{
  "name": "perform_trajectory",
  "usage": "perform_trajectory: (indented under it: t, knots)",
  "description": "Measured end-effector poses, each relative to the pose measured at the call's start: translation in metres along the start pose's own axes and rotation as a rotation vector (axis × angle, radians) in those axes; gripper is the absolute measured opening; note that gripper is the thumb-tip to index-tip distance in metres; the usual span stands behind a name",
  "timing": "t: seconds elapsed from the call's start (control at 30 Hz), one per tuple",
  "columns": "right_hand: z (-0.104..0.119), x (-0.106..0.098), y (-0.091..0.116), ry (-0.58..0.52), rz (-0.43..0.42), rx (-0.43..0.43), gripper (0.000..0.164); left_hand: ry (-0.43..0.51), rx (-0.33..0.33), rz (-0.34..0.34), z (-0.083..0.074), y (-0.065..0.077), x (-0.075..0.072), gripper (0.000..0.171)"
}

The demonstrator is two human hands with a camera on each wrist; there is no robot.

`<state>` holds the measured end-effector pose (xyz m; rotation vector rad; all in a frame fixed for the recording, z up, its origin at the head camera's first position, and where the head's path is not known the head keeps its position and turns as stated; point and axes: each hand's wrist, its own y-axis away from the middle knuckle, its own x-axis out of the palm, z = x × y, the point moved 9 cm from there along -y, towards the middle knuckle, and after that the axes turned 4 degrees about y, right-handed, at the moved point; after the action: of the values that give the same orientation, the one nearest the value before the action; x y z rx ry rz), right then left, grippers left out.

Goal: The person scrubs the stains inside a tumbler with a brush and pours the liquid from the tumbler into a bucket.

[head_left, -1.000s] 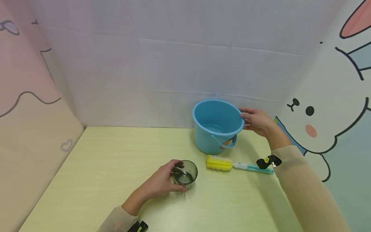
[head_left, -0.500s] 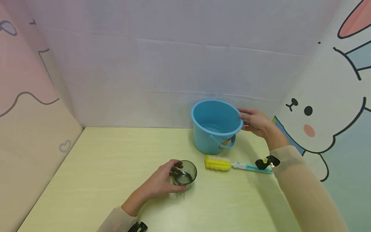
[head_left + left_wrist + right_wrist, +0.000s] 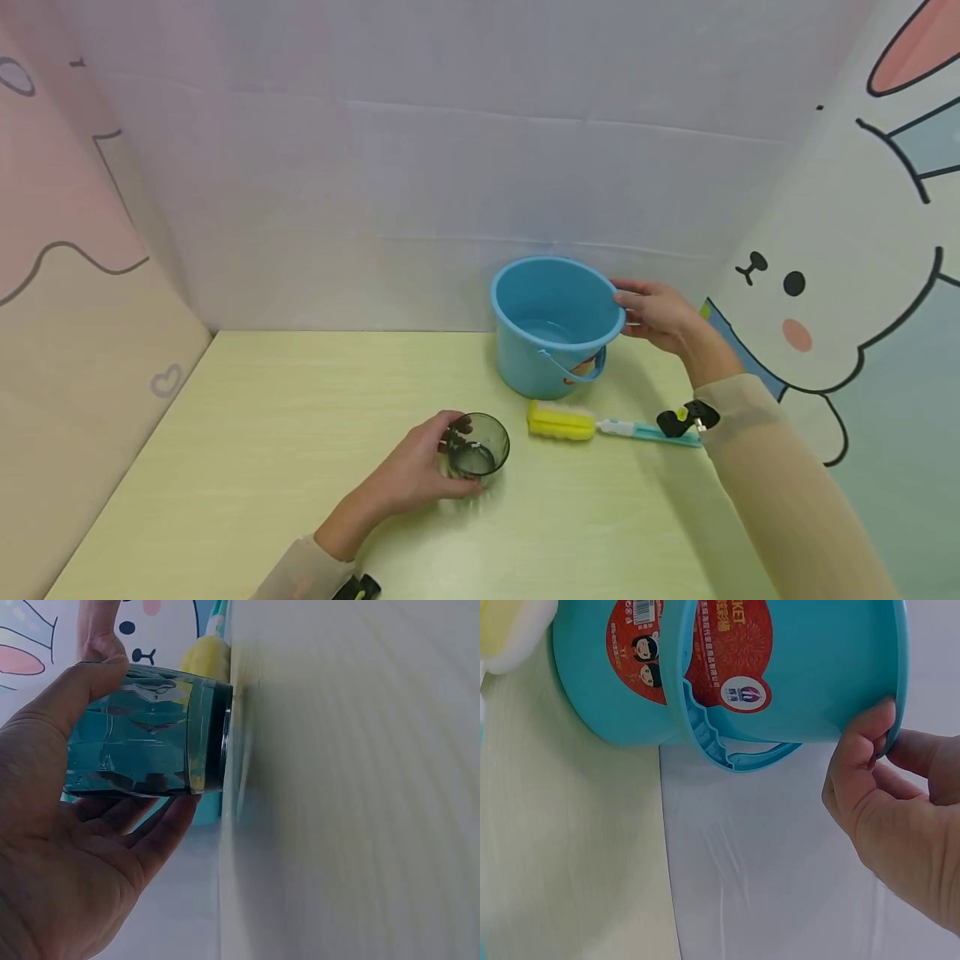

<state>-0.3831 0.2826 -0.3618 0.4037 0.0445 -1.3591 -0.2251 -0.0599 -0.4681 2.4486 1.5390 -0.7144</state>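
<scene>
On a pale table (image 3: 315, 408), left hand (image 3: 408, 477) gripping glass (image 3: 482, 450), seemingly resting, right hand (image 3: 662, 318) pinching bucket (image 3: 519, 357) by rim

On the table (image 3: 300, 392), right of centre, stands a bucket (image 3: 536, 358), with the back wall (image 3: 450, 192) behind it; the right hand (image 3: 660, 315) holds the bucket's right rim; just before the bucket lies a brush (image 3: 618, 428), head to the left, handle to the right; nearer the person and left of the brush, a cup (image 3: 483, 454) is upright in the left hand (image 3: 412, 471), which wraps its left side; side walls (image 3: 825, 292) flank the table left and right.
</scene>
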Motion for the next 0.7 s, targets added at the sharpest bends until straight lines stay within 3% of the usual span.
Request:
perform_trajectory:
  t: [0.37,0.7]
  knots:
    - [0.001,0.004,0.002,0.002,0.007,-0.004,0.058,-0.027,0.006,-0.049,-0.007,-0.004,-0.019,0.086]
    - [0.001,0.006,0.002,-0.009,0.003,-0.006,0.058,-0.066,0.082,-0.112,-0.025,-0.012,-0.049,0.083]
